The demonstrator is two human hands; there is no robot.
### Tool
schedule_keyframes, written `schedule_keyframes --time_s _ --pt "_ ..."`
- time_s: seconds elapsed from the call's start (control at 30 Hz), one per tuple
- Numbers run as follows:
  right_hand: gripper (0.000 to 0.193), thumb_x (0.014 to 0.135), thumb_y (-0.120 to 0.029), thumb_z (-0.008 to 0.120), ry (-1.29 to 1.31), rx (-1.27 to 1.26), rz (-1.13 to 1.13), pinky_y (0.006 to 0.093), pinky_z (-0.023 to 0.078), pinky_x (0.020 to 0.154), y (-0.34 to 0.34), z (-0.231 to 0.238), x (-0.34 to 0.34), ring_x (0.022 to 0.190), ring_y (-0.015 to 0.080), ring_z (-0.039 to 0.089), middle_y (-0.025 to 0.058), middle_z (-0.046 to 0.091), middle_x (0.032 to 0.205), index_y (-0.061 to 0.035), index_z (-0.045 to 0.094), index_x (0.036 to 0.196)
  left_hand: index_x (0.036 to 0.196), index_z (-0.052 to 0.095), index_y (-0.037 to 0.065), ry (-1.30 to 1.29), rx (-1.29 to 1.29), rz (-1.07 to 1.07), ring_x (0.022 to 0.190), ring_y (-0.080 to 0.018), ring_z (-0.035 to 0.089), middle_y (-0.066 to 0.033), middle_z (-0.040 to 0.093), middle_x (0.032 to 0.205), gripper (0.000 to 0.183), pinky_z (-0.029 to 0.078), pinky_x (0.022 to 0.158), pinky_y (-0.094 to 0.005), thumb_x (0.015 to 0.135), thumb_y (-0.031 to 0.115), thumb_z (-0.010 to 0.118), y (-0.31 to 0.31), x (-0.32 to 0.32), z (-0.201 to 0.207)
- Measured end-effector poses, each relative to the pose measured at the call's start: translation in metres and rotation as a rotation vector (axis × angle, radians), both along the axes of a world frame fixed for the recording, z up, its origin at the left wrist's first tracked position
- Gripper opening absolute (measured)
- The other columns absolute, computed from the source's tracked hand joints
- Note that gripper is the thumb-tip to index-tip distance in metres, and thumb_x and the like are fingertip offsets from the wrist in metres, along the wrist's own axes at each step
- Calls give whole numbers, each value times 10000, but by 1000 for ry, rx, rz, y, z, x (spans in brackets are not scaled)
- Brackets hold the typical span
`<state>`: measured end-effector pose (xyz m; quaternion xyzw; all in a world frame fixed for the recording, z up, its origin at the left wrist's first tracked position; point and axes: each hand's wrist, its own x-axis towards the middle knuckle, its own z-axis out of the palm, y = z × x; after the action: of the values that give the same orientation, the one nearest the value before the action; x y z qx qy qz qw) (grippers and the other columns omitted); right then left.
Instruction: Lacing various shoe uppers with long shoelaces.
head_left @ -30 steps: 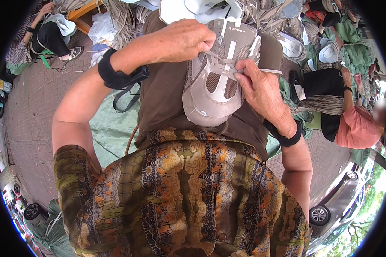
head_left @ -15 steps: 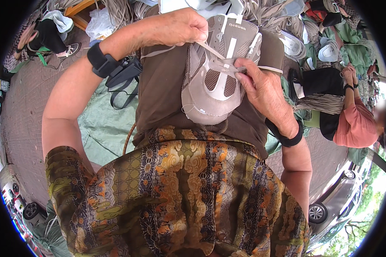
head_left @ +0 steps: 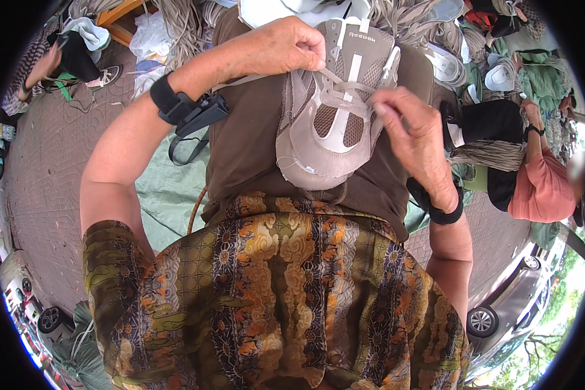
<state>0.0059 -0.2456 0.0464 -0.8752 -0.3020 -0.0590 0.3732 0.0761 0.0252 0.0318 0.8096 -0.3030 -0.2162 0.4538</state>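
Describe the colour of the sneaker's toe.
The sneaker's toe is greyish beige, best seen in the head view.

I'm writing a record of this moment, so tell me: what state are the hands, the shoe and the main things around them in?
Shoe: partly laced, toe toward the wearer.
Lace: threaded low on the shoe, untied.
Left hand: pinching the lace.
Right hand: at the shoe's right side; grip unclear.
Left wristband: fastened.
Green sheet: spread out, wrinkled.
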Motion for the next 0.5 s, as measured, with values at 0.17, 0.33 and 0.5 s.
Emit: schedule_keyframes --time_s 0.17,0.33,0.5 --pt "156 873 -73 635 -158 -256 -7 409 502 588 12 0 -10 692 343 642 133 660 825 -58 607 1026 908 634 23 19 -51 160 672 -74 528 18 589 764 162 463 640 -251 934 173 580 -10 -4 -5" --pt "133 861 -72 638 -183 -328 32 410 491 567 13 1 -8 661 321 636 118 640 772 -68 583 982 904 617 33 -13 -120 133 610 -80 510 13 569 733 159 443 580 -251 944 179 567 -11 -8 -7" --pt "128 856 -73 639 -297 -299 31 402 491 560 18 -8 -9 648 304 637 111 631 743 -75 576 967 932 613 39 28 -157 136 614 -78 513 13 571 729 154 443 586 -248 943 186 570 -12 -13 -8"
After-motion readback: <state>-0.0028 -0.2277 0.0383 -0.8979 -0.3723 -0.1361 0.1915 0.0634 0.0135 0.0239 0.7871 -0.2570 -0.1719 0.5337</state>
